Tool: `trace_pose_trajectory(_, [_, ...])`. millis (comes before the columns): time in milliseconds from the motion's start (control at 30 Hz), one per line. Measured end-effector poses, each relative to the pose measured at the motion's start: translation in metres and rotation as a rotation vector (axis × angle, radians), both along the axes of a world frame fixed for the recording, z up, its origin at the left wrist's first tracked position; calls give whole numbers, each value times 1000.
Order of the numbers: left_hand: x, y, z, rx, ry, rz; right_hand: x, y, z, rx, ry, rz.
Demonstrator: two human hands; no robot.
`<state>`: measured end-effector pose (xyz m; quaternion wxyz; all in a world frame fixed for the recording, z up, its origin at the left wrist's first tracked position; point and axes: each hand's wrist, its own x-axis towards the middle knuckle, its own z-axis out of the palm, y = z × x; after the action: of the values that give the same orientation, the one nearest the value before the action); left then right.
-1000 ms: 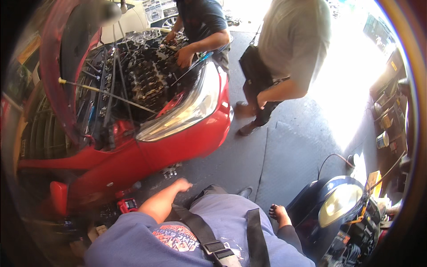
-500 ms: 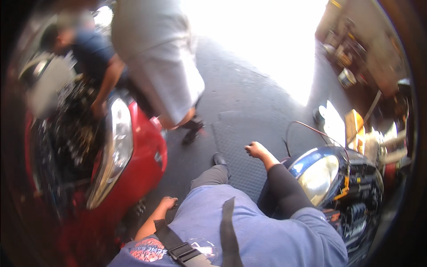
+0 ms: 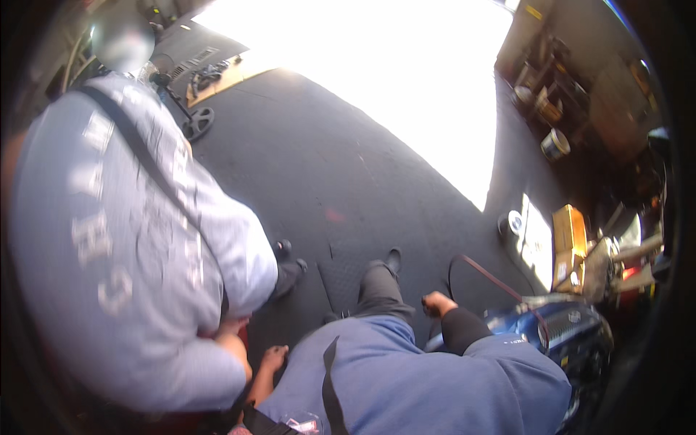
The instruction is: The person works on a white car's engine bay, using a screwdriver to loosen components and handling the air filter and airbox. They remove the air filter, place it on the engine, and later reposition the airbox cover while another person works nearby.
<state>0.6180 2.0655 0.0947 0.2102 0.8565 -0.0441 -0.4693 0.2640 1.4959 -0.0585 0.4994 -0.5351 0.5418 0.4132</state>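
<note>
My left hand (image 3: pixel 273 358) hangs low at my left side, its fingers curled in. A co-worker in a grey shirt (image 3: pixel 138 239) stands close beside it. On the other side my right hand (image 3: pixel 438 303) is held forward with its fingers closed, and a dark spot shows at the fingertips. Whether either hand grips something small, I cannot make out. Next to my right forearm is the front of a blue vehicle (image 3: pixel 500 317) with its engine bay (image 3: pixel 580 362) exposed. A thin reddish hose (image 3: pixel 487 270) arches over it.
Dark matting (image 3: pixel 348 188) covers the floor, with bright light beyond. Cardboard boxes (image 3: pixel 570 235) and a white bucket (image 3: pixel 555 144) stand at the right among clutter. A wheeled stand (image 3: pixel 198 125) and a board with dark parts (image 3: pixel 217 76) are at the far left.
My view has swung left to right and forward, away from the red car and the second co-worker bent over it. The grey-shirted co-worker now fills the left side. Both my hands stay closed.
</note>
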Motion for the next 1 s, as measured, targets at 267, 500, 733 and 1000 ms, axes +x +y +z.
trace_pose_trajectory(267, [-20, -107, -29, 460, 1, 177, 249, -281, -51, -343, -303, 1468])
trace_pose_trajectory(500, [42, -326, -39, 149, 58, 271, 648, -526, 105, -620, -586, 517])
trace_pose_trajectory(733, [209, -467, -78, -21, 14, 277, 904, -531, 212, -120, -984, 429])
trace_pose_trajectory(1000, [491, -554, -128, -60, 26, 232, 935, -688, 91, -250, -467, 553])
